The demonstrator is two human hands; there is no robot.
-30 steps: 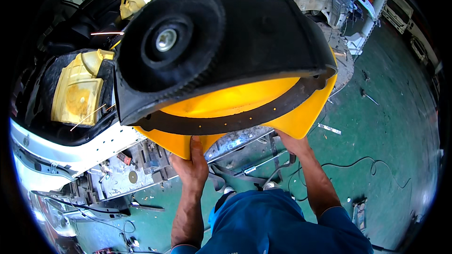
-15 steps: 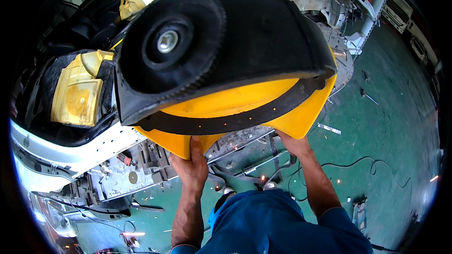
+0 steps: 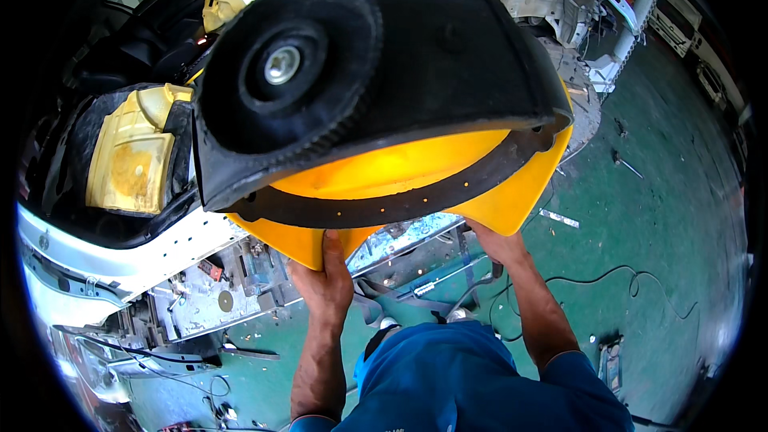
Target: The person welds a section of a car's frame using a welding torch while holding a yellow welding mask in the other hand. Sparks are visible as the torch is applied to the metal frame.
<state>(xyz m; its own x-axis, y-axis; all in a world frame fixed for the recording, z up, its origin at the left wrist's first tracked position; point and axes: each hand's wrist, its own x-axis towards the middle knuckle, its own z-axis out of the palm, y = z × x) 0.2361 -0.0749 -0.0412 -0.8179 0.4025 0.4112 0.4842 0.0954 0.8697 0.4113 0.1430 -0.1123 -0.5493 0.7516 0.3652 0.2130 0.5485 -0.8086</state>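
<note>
Both hands clasp the lower rim of a large yellow moulded panel [image 3: 400,172], the left hand [image 3: 324,276] wrapped around its near edge and the right hand [image 3: 500,244] gripping the corner beside it. Held raised above the green workshop floor [image 3: 664,216], the smooth curved shell carries a black ribbed strip dotted with small holes and a round, rough-edged black disc [image 3: 284,64] with a metal hub. Behind it sits a stripped white vehicle body [image 3: 104,248]; cables [image 3: 616,280] trail nearby.
</note>
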